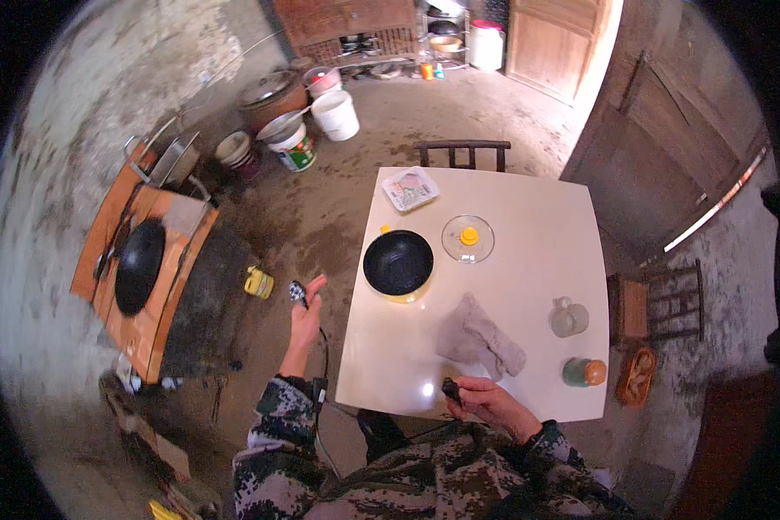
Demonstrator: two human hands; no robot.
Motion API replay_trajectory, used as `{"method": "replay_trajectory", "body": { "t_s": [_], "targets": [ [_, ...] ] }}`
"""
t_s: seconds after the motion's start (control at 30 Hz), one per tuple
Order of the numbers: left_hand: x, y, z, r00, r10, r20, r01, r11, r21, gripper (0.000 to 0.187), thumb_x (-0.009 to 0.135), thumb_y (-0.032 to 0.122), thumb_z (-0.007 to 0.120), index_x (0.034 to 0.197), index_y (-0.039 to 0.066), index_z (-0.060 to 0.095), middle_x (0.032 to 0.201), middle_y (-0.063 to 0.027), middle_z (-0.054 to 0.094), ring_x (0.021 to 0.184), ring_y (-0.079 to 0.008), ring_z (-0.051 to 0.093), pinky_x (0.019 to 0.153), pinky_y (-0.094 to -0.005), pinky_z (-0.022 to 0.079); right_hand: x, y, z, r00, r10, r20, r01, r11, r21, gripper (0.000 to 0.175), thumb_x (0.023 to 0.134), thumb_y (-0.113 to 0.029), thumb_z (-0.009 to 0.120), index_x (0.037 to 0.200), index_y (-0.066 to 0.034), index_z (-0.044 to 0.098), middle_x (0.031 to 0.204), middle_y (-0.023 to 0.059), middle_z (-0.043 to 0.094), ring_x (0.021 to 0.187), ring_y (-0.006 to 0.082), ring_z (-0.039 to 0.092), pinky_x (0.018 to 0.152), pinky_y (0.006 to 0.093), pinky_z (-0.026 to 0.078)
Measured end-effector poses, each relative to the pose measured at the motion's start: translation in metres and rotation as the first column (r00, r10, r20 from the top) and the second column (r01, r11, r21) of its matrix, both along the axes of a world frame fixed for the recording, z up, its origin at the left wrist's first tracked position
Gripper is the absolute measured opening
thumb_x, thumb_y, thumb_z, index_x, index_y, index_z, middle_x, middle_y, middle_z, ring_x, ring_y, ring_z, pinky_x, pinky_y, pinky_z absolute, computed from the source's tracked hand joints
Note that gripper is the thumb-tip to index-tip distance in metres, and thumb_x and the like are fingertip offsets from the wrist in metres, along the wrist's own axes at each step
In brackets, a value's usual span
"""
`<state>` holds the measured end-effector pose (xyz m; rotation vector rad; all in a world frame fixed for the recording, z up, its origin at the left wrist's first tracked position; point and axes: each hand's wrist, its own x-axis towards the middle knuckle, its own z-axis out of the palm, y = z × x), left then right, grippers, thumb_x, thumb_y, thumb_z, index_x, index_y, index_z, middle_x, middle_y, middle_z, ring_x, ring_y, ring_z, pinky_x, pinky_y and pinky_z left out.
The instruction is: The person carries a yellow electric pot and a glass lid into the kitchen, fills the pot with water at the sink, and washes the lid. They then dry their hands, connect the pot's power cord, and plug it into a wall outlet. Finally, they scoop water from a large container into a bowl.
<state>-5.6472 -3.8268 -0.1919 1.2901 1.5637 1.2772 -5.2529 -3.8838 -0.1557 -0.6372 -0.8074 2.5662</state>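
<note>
My left hand [306, 323] is held in the air left of the table, its fingers apart. A small black-and-white patterned device [298, 292] sits against its fingers; whether it is strapped on is unclear. A black cable [325, 344] runs down past that wrist. Over the table's near edge, my right hand [492, 404] has its curled fingers around a small black object [452, 390]. A crumpled grey cloth [478, 338] lies just beyond it. Farther off stand a black-lined pan [398, 262] and a glass lid [460, 250] with a yellow knob.
The white table [533, 214] also bears a plastic-wrapped tray [411, 189], a glass jug [569, 317] and an orange-lidded jar [584, 372]. At left, a wok [140, 266] rests on a tiled stove [159, 318]. A yellow jug [259, 283] and buckets [335, 116] are on the floor.
</note>
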Motion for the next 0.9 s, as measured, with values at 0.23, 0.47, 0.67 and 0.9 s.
{"method": "replay_trajectory", "body": {
  "t_s": [0.23, 0.47, 0.67, 0.9],
  "targets": [
    [-0.029, 0.160, -0.065, 0.892, -0.445, 0.084, 0.444, 0.895, 0.031, 0.045, 0.087, 0.017, 0.045, 0.130, 0.003, 0.045, 0.139, -0.0075, 0.041, 0.131, -0.0203, 0.033, 0.109, -0.0332, 0.021, -0.075, -0.033, -0.013, 0.905, -0.383, 0.186, 0.402, 0.912, -0.078, 0.032, 0.089, -0.025, 0.056, 0.106, 0.0023, 0.056, 0.080, 0.0041, 0.056, 0.071, 0.0128, 0.052, 0.066, 0.0247, 0.042],
    [0.012, 0.236, -0.099, 0.680, -0.733, 0.026, 0.733, 0.680, -0.018, 0.045, 0.088, 0.002, 0.042, 0.133, 0.003, 0.041, 0.131, -0.0156, 0.048, 0.124, -0.0237, 0.042, 0.105, -0.0308, 0.029, -0.159, -0.090, 0.031, 0.581, -0.696, 0.422, 0.780, 0.625, -0.044, 0.027, 0.090, -0.024, 0.054, 0.100, 0.0018, 0.055, 0.072, 0.0047, 0.056, 0.062, 0.0131, 0.050, 0.060, 0.0260, 0.041],
    [0.010, 0.223, -0.101, 0.614, -0.756, -0.228, 0.765, 0.641, -0.067, 0.032, 0.085, 0.010, 0.058, 0.112, -0.001, 0.045, 0.114, -0.0156, 0.050, 0.108, -0.0275, 0.050, 0.093, -0.0344, 0.039, -0.183, -0.102, 0.052, 0.460, -0.764, 0.451, 0.839, 0.541, 0.061, 0.025, 0.092, -0.026, 0.052, 0.098, -0.0017, 0.054, 0.070, 0.0027, 0.055, 0.059, 0.0103, 0.048, 0.056, 0.0232, 0.038],
    [0.012, 0.138, -0.104, 0.465, -0.884, 0.041, 0.878, 0.455, -0.149, 0.030, 0.089, 0.022, 0.058, 0.110, 0.001, 0.051, 0.093, -0.0044, 0.058, 0.087, -0.0162, 0.053, 0.080, -0.0310, 0.043, -0.196, -0.114, 0.032, 0.500, -0.752, 0.430, 0.823, 0.567, 0.034, 0.024, 0.093, -0.024, 0.050, 0.100, -0.0017, 0.054, 0.071, 0.0012, 0.053, 0.058, 0.0090, 0.045, 0.052, 0.0217, 0.036]
  ]
}}
